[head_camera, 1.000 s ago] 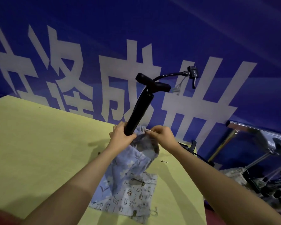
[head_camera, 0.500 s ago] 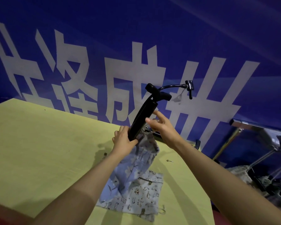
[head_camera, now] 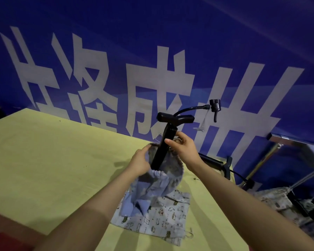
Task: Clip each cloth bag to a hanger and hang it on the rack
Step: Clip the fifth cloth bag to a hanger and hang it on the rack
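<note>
A black hand pump with a T-handle and a curved hose stands tilted inside a blue drawstring cloth bag, whose mouth is pulled wide. My left hand grips the left rim of the bag. My right hand holds the far right rim beside the pump barrel, thumb stretched toward the barrel. Flat on the yellow table under the blue bag lies a second cloth bag, pale with small animal prints.
A blue banner with large white characters fills the background. Another black pump lies at the table's right edge. A metal rack stands lower right, with a patterned bag hanging below it.
The bag mouth has been spread open and drawn up round the pump barrel. My right hand moved from the barrel to the bag's far rim. The pump stands more upright.
</note>
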Motion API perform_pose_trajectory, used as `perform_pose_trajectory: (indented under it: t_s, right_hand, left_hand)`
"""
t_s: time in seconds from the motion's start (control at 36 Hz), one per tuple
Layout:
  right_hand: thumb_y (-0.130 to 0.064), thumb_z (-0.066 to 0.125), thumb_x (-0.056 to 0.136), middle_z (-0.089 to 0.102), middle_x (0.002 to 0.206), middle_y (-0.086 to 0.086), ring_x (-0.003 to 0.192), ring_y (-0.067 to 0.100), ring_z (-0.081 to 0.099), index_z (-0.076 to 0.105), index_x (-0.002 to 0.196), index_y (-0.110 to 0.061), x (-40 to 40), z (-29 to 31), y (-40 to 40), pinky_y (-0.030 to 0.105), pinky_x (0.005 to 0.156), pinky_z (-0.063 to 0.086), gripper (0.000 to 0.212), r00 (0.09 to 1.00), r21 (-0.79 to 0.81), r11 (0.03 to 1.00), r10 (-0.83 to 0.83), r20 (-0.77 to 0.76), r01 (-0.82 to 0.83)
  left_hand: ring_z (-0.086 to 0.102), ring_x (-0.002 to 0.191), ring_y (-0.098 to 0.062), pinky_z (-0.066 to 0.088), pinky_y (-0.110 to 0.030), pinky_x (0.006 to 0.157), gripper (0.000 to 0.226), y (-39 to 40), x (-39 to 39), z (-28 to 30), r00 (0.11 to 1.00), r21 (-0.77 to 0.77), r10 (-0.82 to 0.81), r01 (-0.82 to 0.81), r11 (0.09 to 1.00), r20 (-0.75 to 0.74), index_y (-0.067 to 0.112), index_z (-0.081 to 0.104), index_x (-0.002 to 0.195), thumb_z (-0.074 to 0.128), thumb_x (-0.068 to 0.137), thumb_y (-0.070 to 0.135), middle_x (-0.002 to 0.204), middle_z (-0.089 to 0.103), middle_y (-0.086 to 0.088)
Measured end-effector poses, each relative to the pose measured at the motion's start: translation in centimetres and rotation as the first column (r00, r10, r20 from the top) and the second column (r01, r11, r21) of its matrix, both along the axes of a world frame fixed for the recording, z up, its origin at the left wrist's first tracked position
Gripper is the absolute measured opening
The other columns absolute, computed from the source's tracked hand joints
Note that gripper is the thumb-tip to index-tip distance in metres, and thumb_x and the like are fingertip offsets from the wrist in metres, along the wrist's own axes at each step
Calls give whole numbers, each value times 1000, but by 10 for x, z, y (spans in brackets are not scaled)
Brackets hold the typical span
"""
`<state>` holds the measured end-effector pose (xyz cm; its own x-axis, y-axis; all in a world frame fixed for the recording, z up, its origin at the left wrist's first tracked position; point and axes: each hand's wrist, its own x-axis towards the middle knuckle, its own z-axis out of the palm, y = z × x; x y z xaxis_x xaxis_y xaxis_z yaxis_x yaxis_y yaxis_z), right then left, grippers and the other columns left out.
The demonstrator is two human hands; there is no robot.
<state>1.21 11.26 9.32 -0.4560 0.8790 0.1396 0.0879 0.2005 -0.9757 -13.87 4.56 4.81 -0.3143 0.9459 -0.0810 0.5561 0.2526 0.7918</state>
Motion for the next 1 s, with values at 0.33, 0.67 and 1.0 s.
perform_pose_trajectory:
  t_s: [0.33, 0.67, 1.0]
  right_hand:
    - [-22, 74, 81, 65, 99, 11, 91, 23, 64, 70, 107, -10, -7, -2, 10, 36, 81, 54, 29, 983, 156, 987, -61, 175, 34]
    - [-21, 75, 80, 61, 97, 10, 87, 22, 65, 73, 99, -17, -14, -11, -3, 38, 79, 55, 20, 964, 143, 989, -77, 253, 42]
    - [6, 53, 81, 59, 94, -1, 73, 6, 52, 64, 115, -11, 3, 10, -3, 21, 69, 42, 39, 933, 352, 936, -113, 342, -16]
  left_hand:
    - [55, 95, -14, 50, -23, 75, 76, 12, -1, 67, 963, 425, 1, -120, 897, 268, 35, 25, 145, 53, 87, -7, 115, 52, -4]
    - [55, 106, -12, 47, -16, 88, 23, 4, 17, 62, 987, 533, 18, -101, 840, 160, 22, 54, 116, 55, 93, 19, 113, 49, 5]
    - [57, 94, -12, 39, -7, 78, 17, 11, 22, 69, 979, 630, 190, -101, 770, -75, 7, 64, 107, 56, 93, 12, 105, 60, -3]
